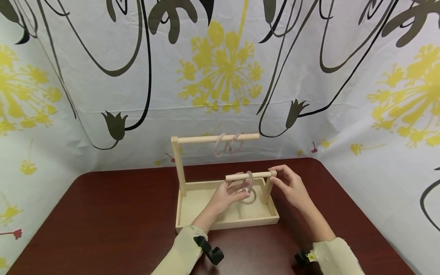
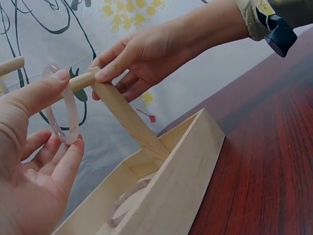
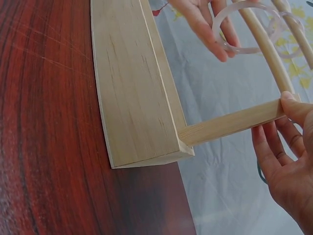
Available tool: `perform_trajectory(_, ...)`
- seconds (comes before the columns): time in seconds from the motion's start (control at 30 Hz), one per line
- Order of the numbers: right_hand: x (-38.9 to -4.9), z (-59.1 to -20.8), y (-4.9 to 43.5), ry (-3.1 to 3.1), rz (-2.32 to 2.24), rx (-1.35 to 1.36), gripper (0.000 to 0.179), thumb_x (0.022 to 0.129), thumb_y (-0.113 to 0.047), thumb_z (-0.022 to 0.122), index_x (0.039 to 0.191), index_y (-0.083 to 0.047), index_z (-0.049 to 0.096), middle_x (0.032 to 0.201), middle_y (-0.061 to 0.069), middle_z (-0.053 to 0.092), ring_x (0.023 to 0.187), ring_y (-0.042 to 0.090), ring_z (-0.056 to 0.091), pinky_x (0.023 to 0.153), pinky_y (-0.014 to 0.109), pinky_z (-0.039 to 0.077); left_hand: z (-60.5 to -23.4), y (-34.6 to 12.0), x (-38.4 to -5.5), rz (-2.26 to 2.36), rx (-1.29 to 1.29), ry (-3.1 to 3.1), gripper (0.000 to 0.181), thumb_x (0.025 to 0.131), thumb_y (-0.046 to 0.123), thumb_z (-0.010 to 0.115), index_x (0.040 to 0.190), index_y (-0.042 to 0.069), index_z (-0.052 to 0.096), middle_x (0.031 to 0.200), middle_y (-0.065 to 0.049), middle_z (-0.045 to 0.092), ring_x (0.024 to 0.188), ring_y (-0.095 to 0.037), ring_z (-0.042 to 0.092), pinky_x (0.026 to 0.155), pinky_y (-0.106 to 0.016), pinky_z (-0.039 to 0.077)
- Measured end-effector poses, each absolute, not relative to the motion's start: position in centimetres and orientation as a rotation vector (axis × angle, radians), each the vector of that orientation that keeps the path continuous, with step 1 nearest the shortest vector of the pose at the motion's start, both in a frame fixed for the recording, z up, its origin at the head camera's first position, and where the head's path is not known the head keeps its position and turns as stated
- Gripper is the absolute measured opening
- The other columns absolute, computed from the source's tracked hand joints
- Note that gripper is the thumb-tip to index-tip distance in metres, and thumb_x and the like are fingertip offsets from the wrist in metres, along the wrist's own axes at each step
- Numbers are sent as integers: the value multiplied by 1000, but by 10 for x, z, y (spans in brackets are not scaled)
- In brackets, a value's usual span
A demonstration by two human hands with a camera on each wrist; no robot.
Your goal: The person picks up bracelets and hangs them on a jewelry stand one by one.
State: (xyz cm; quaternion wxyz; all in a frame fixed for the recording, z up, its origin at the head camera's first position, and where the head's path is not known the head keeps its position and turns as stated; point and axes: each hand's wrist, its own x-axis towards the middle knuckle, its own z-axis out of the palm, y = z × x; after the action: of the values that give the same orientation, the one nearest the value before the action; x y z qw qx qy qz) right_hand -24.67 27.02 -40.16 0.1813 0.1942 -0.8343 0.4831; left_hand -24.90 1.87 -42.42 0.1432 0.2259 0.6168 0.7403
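Note:
My left hand [image 1: 220, 198] holds a pale translucent bangle [image 2: 72, 112] between thumb and fingertips. That bangle hangs around the lower wooden rod [image 1: 261, 175], near the rod's middle. With thumb and fingers my right hand [image 1: 292, 187] grips the top of the short post [image 2: 124, 115], where the rod joins it. Another bangle [image 2: 139, 186] lies in the wooden tray [image 1: 240, 223], partly hidden by the tray wall in the left wrist view. Two more pinkish bangles hang on the higher rod [image 1: 196, 139] behind.
A tall post [image 1: 179, 166] at the tray's left end carries the higher rod. The stand sits on a dark red-brown table [image 1: 120, 214]. Behind it hangs a white cloth [image 1: 154, 95] with yellow and dark plant prints. Both wrists wear black camera mounts.

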Motion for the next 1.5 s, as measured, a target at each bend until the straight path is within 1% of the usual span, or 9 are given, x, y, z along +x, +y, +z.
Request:
perform_trajectory(0.3,-242,-399,264,-2370,1401,538,24,96,-3,63,120,3,61,113,16,65,100,-8,59,88,7,48,-427,16,-249,2057,581,1907,65,91,9,72,149,17,42,146,-14,46,129,-32,57,93,-29,54)
perform_trajectory(0.53,-250,-397,271,-2355,1379,533,24,96,-4,64,119,1,62,112,2,66,99,-8,59,88,9,47,-421,18,-259,2092,634,1886,63,90,-2,68,144,7,38,145,-22,45,126,-44,56,94,-32,57)
perform_trajectory(0.67,-257,-387,270,-2340,1397,535,24,96,-4,64,119,2,62,113,1,65,100,-7,59,88,9,46,-413,18,-267,2091,611,1920,59,92,-3,65,143,5,38,143,-26,47,125,-39,57,97,-34,55)
perform_trajectory(0.83,-260,-381,271,-2378,1387,520,27,96,-6,64,123,-1,62,111,-5,63,98,-4,58,84,10,45,-413,17,-273,2083,586,1983,46,95,-2,62,137,1,44,137,-30,51,121,-33,60,94,-30,55)
perform_trajectory(0.97,-255,-388,270,-2430,1385,484,29,97,-7,64,125,-2,61,113,0,63,98,-5,57,83,9,45,-424,15,-271,2093,527,1967,36,97,-2,59,131,-3,47,130,-30,56,112,-23,64,95,-33,56)
perform_trajectory(1.1,-251,-388,266,-2446,1407,459,27,97,-4,63,123,3,60,115,11,64,97,-7,56,84,8,44,-429,12,-271,2100,461,1970,33,97,-2,58,129,-4,48,122,-25,59,102,-15,66,97,-41,56)
perform_trajectory(1.23,-241,-375,258,-2428,1419,471,26,96,0,62,121,9,59,112,11,63,96,-7,56,83,8,44,-431,10,-273,2069,448,2027,34,98,-1,58,130,-5,49,122,-25,60,106,-26,66,98,-43,55)
perform_trajectory(1.33,-233,-366,254,-2429,1417,477,26,96,1,62,119,11,58,111,7,63,96,-6,57,84,7,45,-433,9,-274,2009,448,2116,36,97,3,60,131,-3,51,125,-25,62,114,-34,64,97,-37,55)
perform_trajectory(1.5,-231,-362,255,-2445,1419,483,26,96,1,62,119,12,58,111,8,63,97,-5,58,85,7,46,-440,12,-275,1920,406,2238,37,95,5,65,130,-1,55,127,-21,63,119,-34,62,100,-35,53)
